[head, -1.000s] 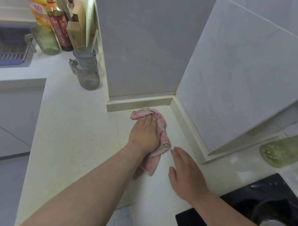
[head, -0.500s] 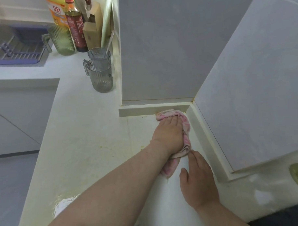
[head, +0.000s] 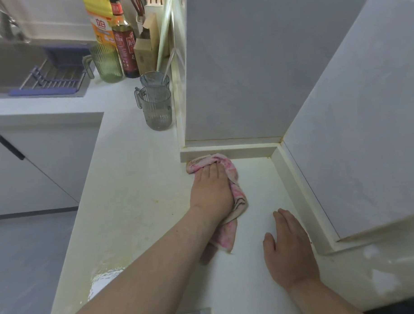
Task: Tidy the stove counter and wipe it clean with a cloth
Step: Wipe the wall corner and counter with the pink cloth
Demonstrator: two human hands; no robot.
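Note:
A pink patterned cloth (head: 235,195) lies bunched on the white counter (head: 132,187), its far end against the low ledge at the foot of the grey wall. My left hand (head: 210,192) presses flat on the cloth, palm down, fingers toward the ledge. A tail of the cloth sticks out under my wrist. My right hand (head: 290,250) rests flat on the bare counter to the right of the cloth, fingers apart, holding nothing, close to the raised edge strip along the right wall.
Two stacked clear ribbed jugs (head: 156,104) stand by the wall corner at the back. Behind them are a green jug (head: 109,64), a dark sauce bottle (head: 125,40), a yellow oil bottle (head: 100,22) and a carton (head: 147,43). A sink with a blue rack (head: 50,77) is at far left. A wet patch (head: 104,280) shines near the counter's front edge.
My left hand has slid the cloth leftward along the ledge, away from the right corner. My right hand has separated from the cloth and lies further right.

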